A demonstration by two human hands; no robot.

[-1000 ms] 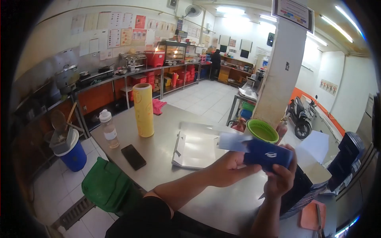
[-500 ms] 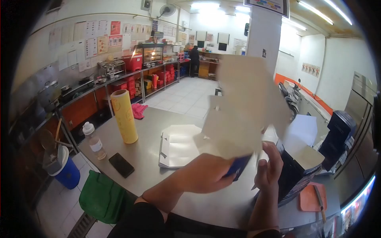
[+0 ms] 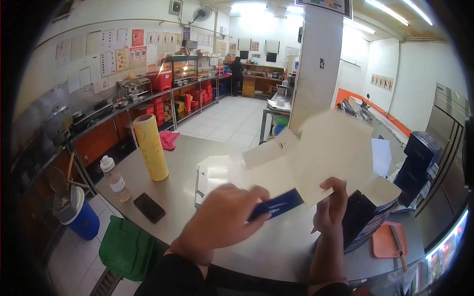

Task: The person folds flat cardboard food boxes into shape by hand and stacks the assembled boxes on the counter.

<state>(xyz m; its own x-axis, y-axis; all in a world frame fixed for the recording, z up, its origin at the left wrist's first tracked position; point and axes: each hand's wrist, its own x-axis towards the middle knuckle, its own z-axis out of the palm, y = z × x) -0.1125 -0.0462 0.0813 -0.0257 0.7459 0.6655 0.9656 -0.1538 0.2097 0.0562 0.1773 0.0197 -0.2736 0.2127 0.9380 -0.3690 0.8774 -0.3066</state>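
Note:
A cardboard piece (image 3: 333,153), pale inside with a dark blue printed flap, is held up over the steel table (image 3: 276,246), partly unfolded. My left hand (image 3: 219,219) closes its fingers on the blue flap. At the piece's lower right edge, my right hand (image 3: 332,202) pinches the pale board between thumb and fingers. Behind my left hand lies a white open carton (image 3: 210,172), partly covered. Right of my right hand stands a stack of dark blue folded cardboard (image 3: 360,217).
On the table's left are a yellow roll (image 3: 150,148), a clear bottle (image 3: 117,186), a phone (image 3: 149,207) and a pink cloth (image 3: 169,140). An orange tray (image 3: 377,241) with a knife lies at right. A green bin (image 3: 126,246) stands below left. A person (image 3: 237,76) stands far back.
The cardboard, folded and blue side out at first, has been swung open to show its pale inside. My left hand has moved left with the flap. The view has turned right.

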